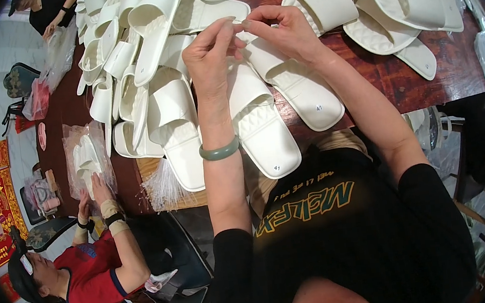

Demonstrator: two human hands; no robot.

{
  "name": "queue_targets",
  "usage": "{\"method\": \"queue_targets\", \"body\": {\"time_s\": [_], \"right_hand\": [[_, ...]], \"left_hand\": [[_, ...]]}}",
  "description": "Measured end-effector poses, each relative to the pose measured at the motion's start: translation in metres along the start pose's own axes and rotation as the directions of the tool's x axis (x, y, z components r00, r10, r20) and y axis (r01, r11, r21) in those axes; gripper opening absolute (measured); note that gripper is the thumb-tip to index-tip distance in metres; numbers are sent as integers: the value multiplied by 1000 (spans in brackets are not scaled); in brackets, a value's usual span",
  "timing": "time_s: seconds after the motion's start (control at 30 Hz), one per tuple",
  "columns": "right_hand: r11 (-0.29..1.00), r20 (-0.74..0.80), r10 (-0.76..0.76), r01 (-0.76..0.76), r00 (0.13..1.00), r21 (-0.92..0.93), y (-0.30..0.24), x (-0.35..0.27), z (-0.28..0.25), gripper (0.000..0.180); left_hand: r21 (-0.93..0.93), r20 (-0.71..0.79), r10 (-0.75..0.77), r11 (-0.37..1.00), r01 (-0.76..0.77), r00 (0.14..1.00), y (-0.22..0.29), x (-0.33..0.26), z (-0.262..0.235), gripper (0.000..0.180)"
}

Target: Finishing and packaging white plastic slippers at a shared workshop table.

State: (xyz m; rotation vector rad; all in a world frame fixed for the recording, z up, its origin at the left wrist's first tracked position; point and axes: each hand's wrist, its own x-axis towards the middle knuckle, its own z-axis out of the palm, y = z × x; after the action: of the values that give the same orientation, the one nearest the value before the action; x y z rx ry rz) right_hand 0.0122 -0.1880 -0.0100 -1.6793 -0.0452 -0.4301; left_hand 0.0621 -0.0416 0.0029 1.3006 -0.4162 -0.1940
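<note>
Above the dark tabletop (pixel 426 79), we pinch something too small to tell between our left hand (pixel 210 50) and right hand (pixel 279 27), fingertips closed together over the white slippers (pixel 264 131) for close work.

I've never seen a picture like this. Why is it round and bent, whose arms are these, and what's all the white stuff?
The camera sits on a person's head and looks down, so its wide lens bends the edges. The two bare arms rising from the bottom are that person's own. The left hand, with a green bangle on its wrist, and the right hand meet fingertip to fingertip, pinching something too small to make out. Below them a pair of white slippers lies on a dark wooden table, with heaps of the same slippers around. At left, another person handles a bagged pair.
</note>
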Motion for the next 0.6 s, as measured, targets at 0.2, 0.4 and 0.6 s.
{"method": "queue_targets", "body": {"time_s": [0.2, 0.4, 0.6], "right_hand": [[999, -7, 7, -7, 1000, 43, 2, 1, 0, 14], [1000, 13, 13, -13, 1000, 19, 6, 2, -2, 15], [999, 9, 16, -16, 1000, 47, 4, 0, 0, 15]], "left_hand": [[-11, 13, 13, 1000, -13, 1000, 1, -1, 0, 15], [-11, 21, 5, 1000, -5, 1000, 0, 0, -1, 15], [-11, 27, -2, 1000, 3, 1000, -1, 0, -2, 15]]}}
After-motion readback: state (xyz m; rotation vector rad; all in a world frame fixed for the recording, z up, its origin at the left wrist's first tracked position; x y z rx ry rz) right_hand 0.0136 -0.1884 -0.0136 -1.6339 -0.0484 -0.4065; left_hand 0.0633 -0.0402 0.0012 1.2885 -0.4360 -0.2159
